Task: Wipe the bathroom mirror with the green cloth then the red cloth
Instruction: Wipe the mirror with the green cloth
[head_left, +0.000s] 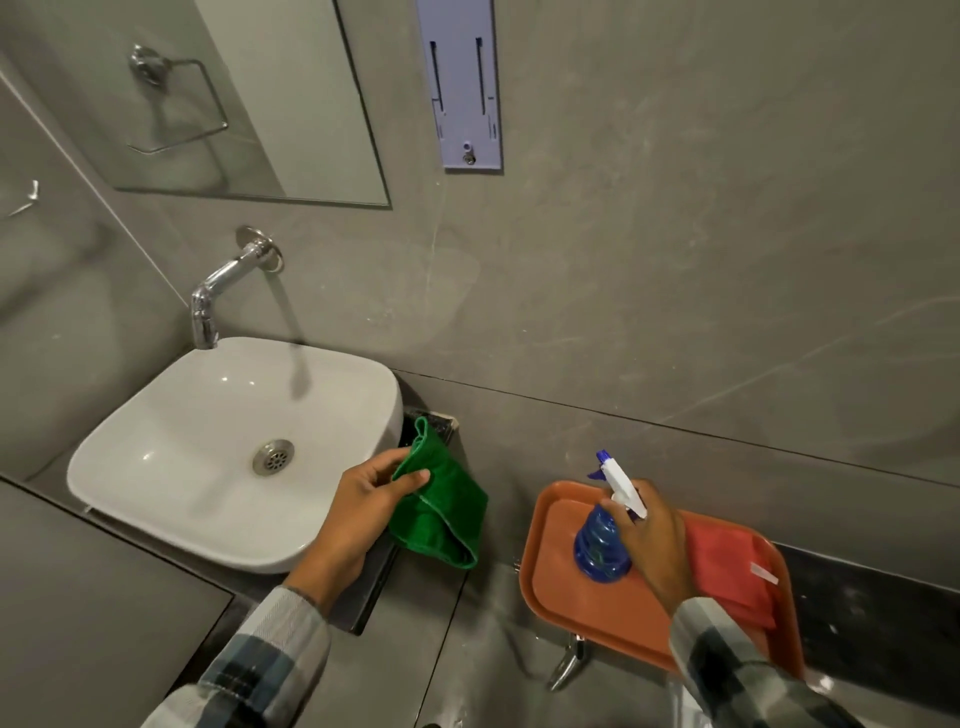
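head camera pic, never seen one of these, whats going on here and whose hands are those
This is one picture from a wide-angle camera worn on a person's head, looking forward and down, so the two hands belong to the wearer. No robot is involved. The left hand grips a folded green cloth beside the white sink. The right hand holds a blue spray bottle that seems to stand on an orange tray. A red cloth lies on that tray. The mirror to be wiped hangs on the wall above the tap.
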